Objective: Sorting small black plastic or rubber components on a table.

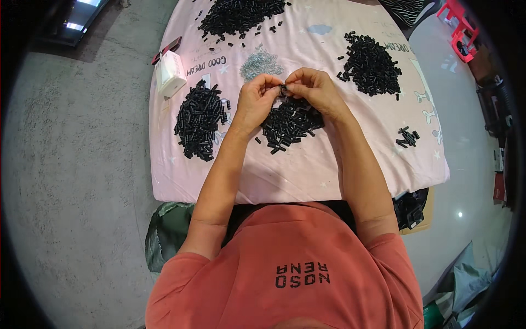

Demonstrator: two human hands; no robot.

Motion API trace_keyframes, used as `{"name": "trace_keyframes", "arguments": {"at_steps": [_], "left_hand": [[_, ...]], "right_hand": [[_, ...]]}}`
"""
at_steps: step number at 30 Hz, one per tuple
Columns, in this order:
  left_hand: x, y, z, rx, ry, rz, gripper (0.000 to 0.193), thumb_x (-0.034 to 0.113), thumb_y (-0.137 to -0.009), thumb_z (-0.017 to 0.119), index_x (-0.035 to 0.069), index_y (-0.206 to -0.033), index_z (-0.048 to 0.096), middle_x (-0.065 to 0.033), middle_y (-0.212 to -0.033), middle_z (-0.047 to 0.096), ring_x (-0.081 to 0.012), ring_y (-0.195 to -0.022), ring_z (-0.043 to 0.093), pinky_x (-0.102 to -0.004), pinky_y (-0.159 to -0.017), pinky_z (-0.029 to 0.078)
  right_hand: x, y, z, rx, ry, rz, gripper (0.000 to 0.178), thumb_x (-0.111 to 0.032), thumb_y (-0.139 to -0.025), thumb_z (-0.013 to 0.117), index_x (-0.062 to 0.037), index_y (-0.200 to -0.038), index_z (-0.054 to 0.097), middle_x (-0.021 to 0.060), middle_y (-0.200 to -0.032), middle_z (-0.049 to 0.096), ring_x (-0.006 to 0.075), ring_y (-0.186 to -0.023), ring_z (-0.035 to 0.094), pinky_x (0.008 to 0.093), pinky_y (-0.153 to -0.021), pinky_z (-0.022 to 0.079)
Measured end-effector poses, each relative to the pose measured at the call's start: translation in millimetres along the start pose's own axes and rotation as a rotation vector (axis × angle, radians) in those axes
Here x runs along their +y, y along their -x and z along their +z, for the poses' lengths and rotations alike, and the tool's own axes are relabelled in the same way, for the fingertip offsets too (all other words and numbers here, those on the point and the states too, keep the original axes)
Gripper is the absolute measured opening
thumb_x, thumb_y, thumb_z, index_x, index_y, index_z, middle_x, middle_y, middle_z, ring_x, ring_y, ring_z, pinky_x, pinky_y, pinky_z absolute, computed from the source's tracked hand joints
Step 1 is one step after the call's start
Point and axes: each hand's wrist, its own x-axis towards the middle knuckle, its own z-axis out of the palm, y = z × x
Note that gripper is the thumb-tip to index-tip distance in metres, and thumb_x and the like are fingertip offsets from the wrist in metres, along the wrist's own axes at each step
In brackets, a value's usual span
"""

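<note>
My left hand (257, 102) and my right hand (316, 92) meet at the middle of the cloth-covered table. Both are closed in a pinch on one small black plastic part (283, 88), mostly hidden by the fingertips. Just below them lies a heap of short black plastic pieces (293, 125). Beyond my left hand is a pile of small, shiny, clear or silvery pieces (259, 63), too fine to name. Another heap of black cylindrical parts (200, 122) rests left of my left forearm.
More black parts form a far heap (238, 16), a right heap (373, 64) and a small cluster (407, 137). A white box (170, 75) and a dark red-edged object (167, 50) sit at the table's left edge. Red plastic stools (463, 34) stand at far right.
</note>
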Motion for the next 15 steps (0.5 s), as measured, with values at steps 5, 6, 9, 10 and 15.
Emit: {"name": "trace_keyframes", "arguments": {"at_steps": [5,6,9,10,15], "left_hand": [[1.7,-3.0,2.2,0.013,-0.029,-0.002,0.01,-0.001,-0.089,0.059,0.0,-0.098,0.065,0.0001,-0.085,0.064,-0.0055,-0.075,0.058,-0.0197,-0.068,0.046],[-4.1,-7.9,-3.5,0.078,-0.112,0.019,0.009,0.001,-0.089,0.061,0.001,-0.096,0.066,0.0,-0.084,0.064,-0.0057,-0.074,0.057,-0.0204,-0.068,0.046],[-17.2,-24.5,-24.0,0.218,-0.29,0.035,0.009,0.004,-0.084,0.064,0.002,-0.091,0.069,-0.0045,-0.081,0.067,-0.0118,-0.072,0.061,-0.0265,-0.069,0.049],[-18.9,-28.8,-30.5,0.219,-0.481,0.072,0.009,0.004,-0.083,0.064,0.003,-0.091,0.07,-0.0075,-0.082,0.068,-0.0165,-0.073,0.063,-0.0293,-0.07,0.05],[-23.4,-35.4,-32.3,0.231,-0.808,0.243,0.01,0.005,-0.08,0.064,0.005,-0.088,0.07,-0.0142,-0.085,0.066,-0.0302,-0.078,0.065,-0.0373,-0.074,0.052]], "right_hand": [[9.7,-4.0,-5.3,0.012,0.004,-0.033,0.011,-0.002,-0.086,0.066,-0.0004,-0.096,0.066,0.0033,-0.082,0.067,0.0085,-0.072,0.061,0.0222,-0.067,0.05],[10.3,-5.1,-5.3,0.041,0.029,-0.039,0.01,-0.002,-0.085,0.067,-0.0001,-0.095,0.066,0.0032,-0.081,0.067,0.0087,-0.071,0.062,0.0225,-0.066,0.05],[22.9,-11.6,-10.5,0.19,0.084,-0.073,0.01,-0.002,-0.084,0.068,0.0001,-0.093,0.068,0.0039,-0.079,0.069,0.0095,-0.07,0.062,0.0242,-0.066,0.051],[28.4,-13.6,-12.7,0.193,0.084,-0.074,0.01,-0.002,-0.084,0.068,0.0001,-0.093,0.068,0.0039,-0.079,0.069,0.0095,-0.07,0.062,0.0242,-0.066,0.051],[17.3,-6.4,-3.8,0.384,0.584,-0.144,0.008,-0.009,-0.079,0.07,-0.0073,-0.087,0.073,0.0089,-0.077,0.072,0.0192,-0.068,0.067,0.0317,-0.067,0.052]]}}
